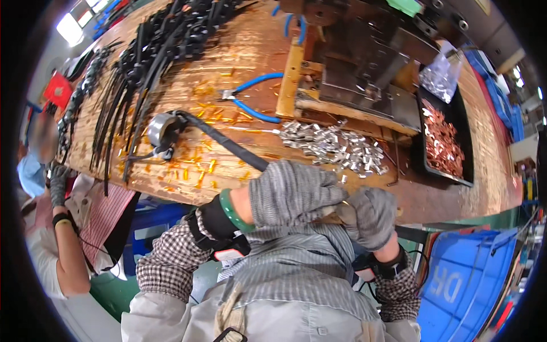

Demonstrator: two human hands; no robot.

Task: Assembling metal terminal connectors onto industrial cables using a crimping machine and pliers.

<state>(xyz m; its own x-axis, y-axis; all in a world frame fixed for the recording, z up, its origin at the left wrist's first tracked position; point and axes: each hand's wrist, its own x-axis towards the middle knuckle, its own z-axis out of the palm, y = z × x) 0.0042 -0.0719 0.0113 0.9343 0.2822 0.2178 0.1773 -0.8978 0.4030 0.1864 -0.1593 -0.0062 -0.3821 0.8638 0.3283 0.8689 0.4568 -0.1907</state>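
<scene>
Clearly, we have both hands meeting low in the middle of the frame, forearms angled inward from the lower edge. The left hand [293, 194] lies nearly level, back upward, its fingers curled around the black cable [228, 145] where it runs in under the glove. The right hand [370, 216] tilts in from the right, fingers bent against the left fingertips; a small brassy bit [343, 203] shows between them, but we cannot tell which hand grips it.

We see ribbed grey knit gloves, a smooth green bracelet [231, 210] and checked sleeves [168, 259]. From the hands, the cable stretches to the left centre, ending near a shiny, rounded metal ring [162, 130]. Grainy, worn wood makes up the table [484, 196], with translucent amber bits [211, 166] scattered over it.

Just beyond the hands we find a heap of silvery metal clips [330, 145], and behind it a dark, blocky machine [364, 68] fills the upper centre. Blue-handled pliers [258, 78] lie against its left side. At the right, a black tray [468, 154] bears coppery pieces [443, 139] and a clear plastic bag [441, 77]; dark cables [165, 45] pile at upper left.
</scene>
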